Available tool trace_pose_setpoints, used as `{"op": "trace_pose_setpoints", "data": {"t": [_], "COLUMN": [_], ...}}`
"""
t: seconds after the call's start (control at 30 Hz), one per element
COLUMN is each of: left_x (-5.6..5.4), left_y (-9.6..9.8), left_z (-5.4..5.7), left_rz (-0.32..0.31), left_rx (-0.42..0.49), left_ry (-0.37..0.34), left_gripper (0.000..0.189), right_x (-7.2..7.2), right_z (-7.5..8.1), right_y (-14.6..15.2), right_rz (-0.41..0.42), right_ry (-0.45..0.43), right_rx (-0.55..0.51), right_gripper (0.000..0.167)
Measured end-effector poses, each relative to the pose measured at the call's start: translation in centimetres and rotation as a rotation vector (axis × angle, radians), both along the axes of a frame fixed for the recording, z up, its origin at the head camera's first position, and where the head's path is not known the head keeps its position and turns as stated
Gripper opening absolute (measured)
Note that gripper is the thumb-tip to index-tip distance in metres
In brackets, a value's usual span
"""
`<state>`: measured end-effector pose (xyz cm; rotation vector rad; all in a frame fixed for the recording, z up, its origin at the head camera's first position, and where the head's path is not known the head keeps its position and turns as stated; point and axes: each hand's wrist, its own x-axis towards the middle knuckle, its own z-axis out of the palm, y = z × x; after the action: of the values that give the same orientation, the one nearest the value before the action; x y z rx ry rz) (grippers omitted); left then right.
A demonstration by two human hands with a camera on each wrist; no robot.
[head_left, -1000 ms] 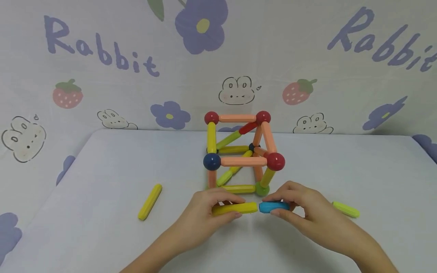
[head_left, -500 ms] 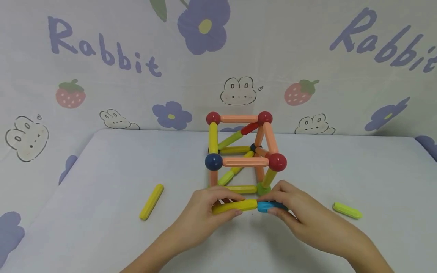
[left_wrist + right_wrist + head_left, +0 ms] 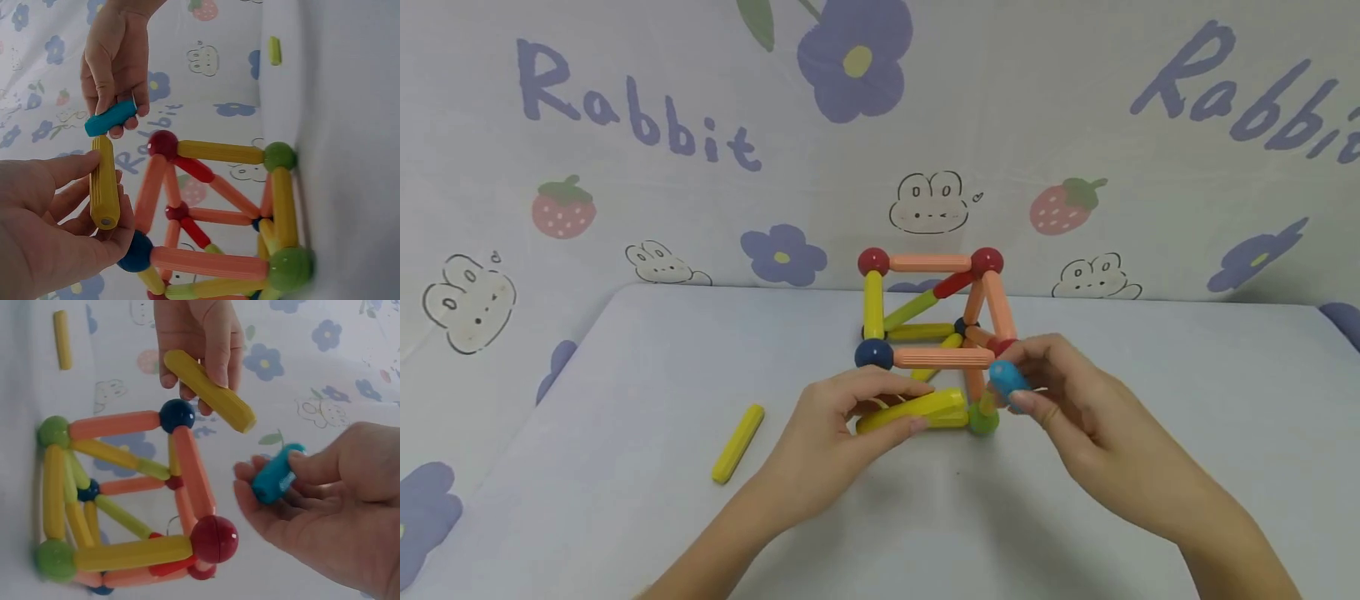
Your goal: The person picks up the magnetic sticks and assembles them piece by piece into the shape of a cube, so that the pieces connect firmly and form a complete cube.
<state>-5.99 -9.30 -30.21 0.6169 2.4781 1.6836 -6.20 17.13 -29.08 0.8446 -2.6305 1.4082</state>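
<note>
In the head view, my left hand pinches a yellow stick between thumb and fingers, slanting up to the right. My right hand holds a shorter blue stick, which is tilted with one end pointing up-left. A gap separates the two sticks in the right wrist view. Both hands are in front of a cube-shaped frame of sticks and balls. Its near red ball is largely covered by my right fingers in the head view. The lower left front corner is hidden behind my left hand.
A loose yellow stick lies on the white table to the left. The left wrist view shows a short light green stick on the table, hidden behind my right hand in the head view. A patterned cloth hangs behind.
The blue stick, end to end with the yellow one half a second ago, has come away up and to the right and tilted. My left hand has risen slightly with the yellow stick.
</note>
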Motion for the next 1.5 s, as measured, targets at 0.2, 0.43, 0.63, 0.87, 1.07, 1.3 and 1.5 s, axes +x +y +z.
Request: {"op": "trace_pose_setpoints", "data": {"t": [0.2,0.43,0.63,0.87,1.07,1.3,1.5], "left_x": [-0.7,-1.7,-2.6,-3.9,-4.9,-5.6,-5.8], "left_y": [0.3,0.8,1.0,0.8,0.8,0.8,0.7], "left_z": [1.3,2.5,2.9,2.8,2.0,1.4,1.3], "left_rz": [-0.001,0.016,0.038,0.074,0.099,0.094,0.092], "left_rx": [0.07,0.104,0.13,0.115,0.093,0.094,0.099], "left_ry": [0.067,0.104,0.113,0.127,0.141,0.158,0.154], "left_gripper": [0.03,0.03,0.03,0.03,0.03,0.028,0.027], "right_x": [-0.6,-1.4,-2.0,-3.2,-4.0,-4.7,-5.1], "right_z": [1.8,2.6,3.4,3.6,3.8,3.7,3.5], "right_y": [-0.9,-1.5,-1.9,-2.7,-3.3,-3.8,-3.9], "right_rz": [0.011,-0.037,-0.116,-0.167,-0.24,-0.268,-0.258], "right_ry": [0.067,0.063,0.072,0.105,0.141,0.169,0.167], "right_rx": [-0.294,-0.459,-0.453,-0.483,-0.423,-0.375,-0.385], "right_gripper": [0.043,0.031,0.028,0.026,0.027,0.029,0.027]}}
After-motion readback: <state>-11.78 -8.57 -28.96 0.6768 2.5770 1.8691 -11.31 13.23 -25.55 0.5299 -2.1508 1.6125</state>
